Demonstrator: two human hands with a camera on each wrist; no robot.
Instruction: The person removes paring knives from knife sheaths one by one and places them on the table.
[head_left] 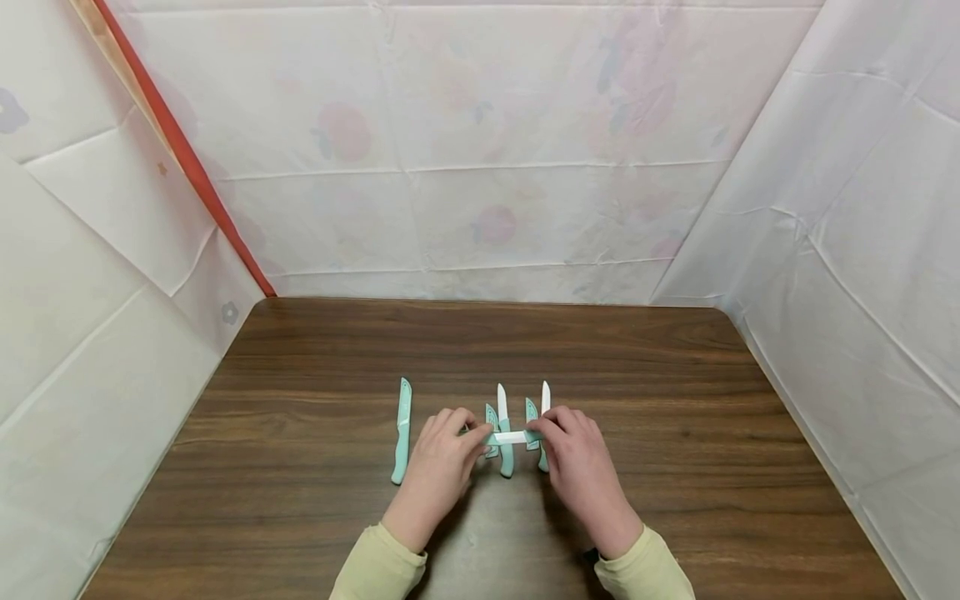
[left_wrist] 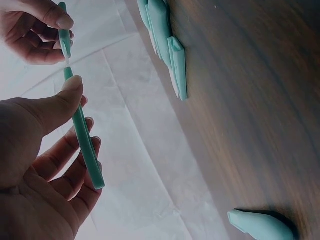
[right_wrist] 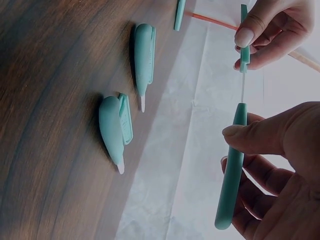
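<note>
A white-bladed knife (head_left: 512,437) hangs level between both hands above the desk (head_left: 300,375), its long axis running left to right. The right hand (head_left: 585,462) pinches what looks like its teal handle (right_wrist: 232,170); the left hand (head_left: 442,457) pinches what seems the held sheath (left_wrist: 86,140), roughly in line with the exposed blade, so both are equally near. Below lie a middle knife (head_left: 506,458), crossed by the held one in the head view, and a right-hand knife (head_left: 545,398), each bare-bladed and pointing away, with the middle sheath (head_left: 491,417) and right-hand sheath (head_left: 531,412) just left of them. A sheathed knife (head_left: 402,433) lies left of the left hand.
</note>
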